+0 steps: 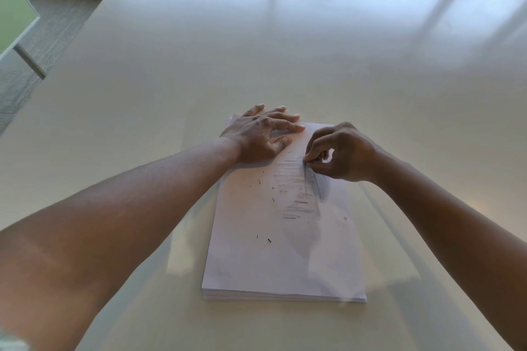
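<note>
Stack (282,251): paper, on table (285,51), long axis running away from person. Left hand (263,134): flat, fingers straight, pressing far end. Right hand (339,154): fingertips pinching thin stick (317,186), kind unclear, beside shading (293,194), nearer it than left

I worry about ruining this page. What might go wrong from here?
The left hand presses only the far end of the paper stack, so the top sheet might buckle near the right hand, which pinches a small object on the grey marks. Dark crumbs on the sheet might smear.
</note>
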Demonstrator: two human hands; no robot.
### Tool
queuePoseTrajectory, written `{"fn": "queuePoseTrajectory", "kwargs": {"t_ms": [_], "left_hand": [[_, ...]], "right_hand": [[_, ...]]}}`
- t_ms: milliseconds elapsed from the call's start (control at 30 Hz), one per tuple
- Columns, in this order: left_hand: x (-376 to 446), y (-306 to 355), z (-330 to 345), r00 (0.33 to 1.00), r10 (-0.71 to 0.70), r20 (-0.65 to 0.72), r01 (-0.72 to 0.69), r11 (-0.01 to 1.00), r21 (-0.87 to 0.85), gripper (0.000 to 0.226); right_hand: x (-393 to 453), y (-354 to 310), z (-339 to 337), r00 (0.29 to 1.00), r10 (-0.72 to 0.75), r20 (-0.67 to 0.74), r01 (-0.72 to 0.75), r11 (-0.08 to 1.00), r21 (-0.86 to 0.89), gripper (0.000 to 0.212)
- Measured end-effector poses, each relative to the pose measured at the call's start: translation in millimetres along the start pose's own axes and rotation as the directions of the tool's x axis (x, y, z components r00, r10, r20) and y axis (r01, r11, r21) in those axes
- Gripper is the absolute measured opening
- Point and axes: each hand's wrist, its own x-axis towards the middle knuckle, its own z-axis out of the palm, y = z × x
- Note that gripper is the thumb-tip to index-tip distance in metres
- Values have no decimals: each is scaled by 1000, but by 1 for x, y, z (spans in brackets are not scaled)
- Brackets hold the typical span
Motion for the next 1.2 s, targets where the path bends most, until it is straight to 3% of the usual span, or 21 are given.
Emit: {"fn": "queuePoseTrajectory", "kwargs": {"t_ms": [167, 400, 500, 667, 800, 1033, 1200], "left_hand": [[-2, 3, -3, 1000, 8, 1, -8, 1000, 1, 46], [-6, 9, -10, 998, 60, 22, -59, 998, -12, 39], [-6, 10, -10, 999, 38, 12, -38, 999, -8, 40], [-2, -1, 0, 1000, -21, 19, 21, 1000, -7, 48], [-4, 5, -5, 1000, 15, -6, -15, 1000, 9, 41], [-6, 8, -9, 998, 61, -3, -61, 998, -8, 39], [-4, 6, -6, 998, 54, -12, -54, 999, 4, 40]], "right_hand": [[-9, -8, 0, 993, -45, 112, 39, 997, 59, 12], [7, 6, 4, 989, 93, -111, -97, 995, -31, 6], [10, 9, 6, 983, 121, -138, -127, 991, -38, 5], [-7, -3, 0, 1000, -19, 19, 19, 1000, 7, 9], [-19, -11, 3, 996, -28, 82, 25, 999, 47, 12], [3, 3, 7, 987, 97, -124, -103, 994, -41, 7], [1, 2, 2, 996, 61, -60, -63, 998, -31, 7]]}}
